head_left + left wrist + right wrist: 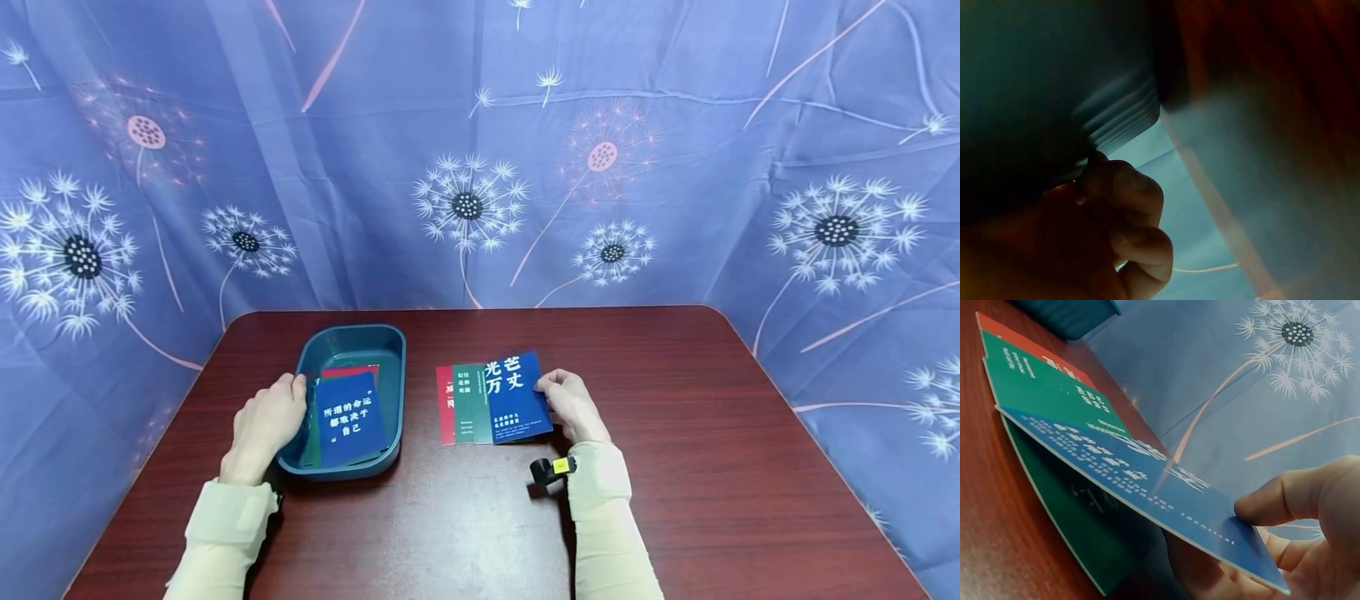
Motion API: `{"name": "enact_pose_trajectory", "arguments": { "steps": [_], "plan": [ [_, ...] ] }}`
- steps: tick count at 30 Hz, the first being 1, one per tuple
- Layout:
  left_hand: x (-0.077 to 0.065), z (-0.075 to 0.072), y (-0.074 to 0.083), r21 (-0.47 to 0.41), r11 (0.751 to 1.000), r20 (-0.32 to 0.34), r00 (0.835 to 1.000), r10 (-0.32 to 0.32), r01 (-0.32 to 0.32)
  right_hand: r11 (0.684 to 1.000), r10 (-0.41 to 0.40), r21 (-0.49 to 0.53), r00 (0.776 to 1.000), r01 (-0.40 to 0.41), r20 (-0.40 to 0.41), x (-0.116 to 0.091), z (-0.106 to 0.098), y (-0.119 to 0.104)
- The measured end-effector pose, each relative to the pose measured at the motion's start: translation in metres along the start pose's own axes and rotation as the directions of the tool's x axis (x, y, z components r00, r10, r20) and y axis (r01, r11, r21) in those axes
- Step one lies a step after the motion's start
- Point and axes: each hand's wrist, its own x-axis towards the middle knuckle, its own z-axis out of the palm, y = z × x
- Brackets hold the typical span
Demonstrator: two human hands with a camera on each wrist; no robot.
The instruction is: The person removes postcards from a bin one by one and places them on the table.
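Observation:
At the left side of the table, my left hand (268, 425) grips the rim of a teal plastic basin (401, 350), thumb on the rim; the left wrist view shows curled fingers (1141, 194) against its ribbed outer wall. Inside lies a blue card (348, 454) with white lettering, over green and red cards. Near the table's middle my right hand (576, 407) pinches the right edge of another blue card (517, 408). That edge is raised, as the right wrist view shows, above a green card (1066, 487). A red card (446, 425) peeks out at the left.
A brown wooden table (720, 467) spans the scene, with a blue dandelion-print cloth (360, 208) hanging behind and on both sides. A black wrist device (542, 472) with a yellow label sits at my right sleeve.

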Motion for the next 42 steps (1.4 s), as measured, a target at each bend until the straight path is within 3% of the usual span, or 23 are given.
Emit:
{"name": "enact_pose_trajectory", "arguments": {
  "steps": [12,24,31,38,42],
  "plan": [
    [-0.002,-0.002,0.001,-0.008,1.000,0.009,1.000,-0.005,0.005,0.998,0.014,-0.060,0.999,-0.016,-0.033,0.001,-0.002,0.001],
    [-0.002,-0.004,0.000,-0.003,1.000,0.001,1.000,0.007,-0.007,0.980,-0.055,-0.194,0.995,0.037,-0.089,-0.008,-0.009,-0.007],
    [-0.003,-0.003,0.000,0.001,1.000,0.005,1.000,0.004,-0.004,0.935,-0.146,-0.341,0.983,0.100,-0.113,-0.012,-0.011,-0.009],
    [-0.002,-0.002,0.000,0.002,1.000,0.007,1.000,0.008,-0.008,0.893,-0.205,-0.422,0.976,0.158,-0.068,-0.019,-0.004,-0.016],
    [-0.002,-0.001,0.000,0.000,1.000,0.011,1.000,0.005,-0.005,0.846,-0.289,-0.481,0.956,0.231,-0.048,-0.022,0.007,-0.025]
  ]
}}
